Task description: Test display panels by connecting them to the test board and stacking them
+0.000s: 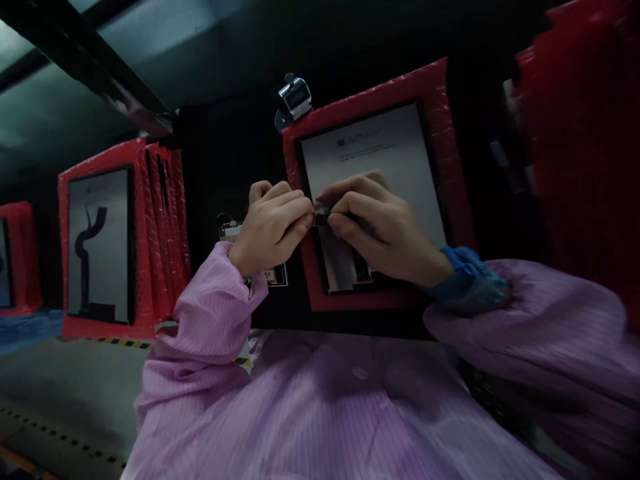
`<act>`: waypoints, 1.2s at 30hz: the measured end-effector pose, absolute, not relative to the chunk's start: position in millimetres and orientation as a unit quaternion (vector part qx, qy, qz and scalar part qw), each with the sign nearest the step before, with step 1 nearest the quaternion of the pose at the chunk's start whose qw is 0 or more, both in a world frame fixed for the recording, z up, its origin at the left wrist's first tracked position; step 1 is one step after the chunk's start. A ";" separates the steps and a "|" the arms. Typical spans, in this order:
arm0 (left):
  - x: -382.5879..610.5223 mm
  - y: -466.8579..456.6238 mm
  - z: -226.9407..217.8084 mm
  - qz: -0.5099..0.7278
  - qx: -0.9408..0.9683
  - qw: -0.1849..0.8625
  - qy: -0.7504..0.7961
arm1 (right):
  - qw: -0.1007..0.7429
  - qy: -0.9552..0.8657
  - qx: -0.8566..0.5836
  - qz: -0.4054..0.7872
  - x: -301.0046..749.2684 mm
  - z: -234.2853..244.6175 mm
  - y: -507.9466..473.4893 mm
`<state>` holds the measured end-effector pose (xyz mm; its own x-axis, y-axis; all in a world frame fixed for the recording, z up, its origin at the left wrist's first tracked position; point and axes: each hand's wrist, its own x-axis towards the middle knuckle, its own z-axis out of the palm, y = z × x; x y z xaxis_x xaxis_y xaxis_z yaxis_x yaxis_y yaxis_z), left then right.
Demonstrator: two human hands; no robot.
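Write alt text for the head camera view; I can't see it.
A bare left hand pinches a small dark piece, with the bare right hand at its other end, over a flat grey, black-edged panel on red plastic wrap. A shiny silver device sits beyond; at left, a similar panel shows on a red wrapped stack.

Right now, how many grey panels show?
3: centre panel; left panel, fronting the red stack; far-left panel, cut off by the picture's edge. Others may be hidden in the stack.

Panel point(390, 147) on padding sheet point(370, 302); tally counter point(297, 97) behind sheet's far-left corner; circuit board point(229, 231) left of sheet; left stack point(167, 233) farther out; right stack point(590, 167) opposite.
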<state>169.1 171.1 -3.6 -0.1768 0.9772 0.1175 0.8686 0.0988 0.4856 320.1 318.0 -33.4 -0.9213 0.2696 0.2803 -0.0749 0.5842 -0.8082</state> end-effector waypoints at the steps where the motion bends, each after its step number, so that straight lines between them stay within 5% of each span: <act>1: 169.4 171.2 -3.9 0.231 0.630 0.118 0.732 | 0.194 -0.870 -0.054 0.450 320.1 -33.7 317.9; 18: 166.7 169.6 -8.5 0.214 0.648 0.107 0.723 | 0.140 -0.861 -0.060 0.485 318.8 -34.6 324.0; 36: 167.3 167.4 -9.6 0.268 0.616 0.071 0.737 | 0.203 -0.871 -0.045 0.444 319.4 -46.4 320.3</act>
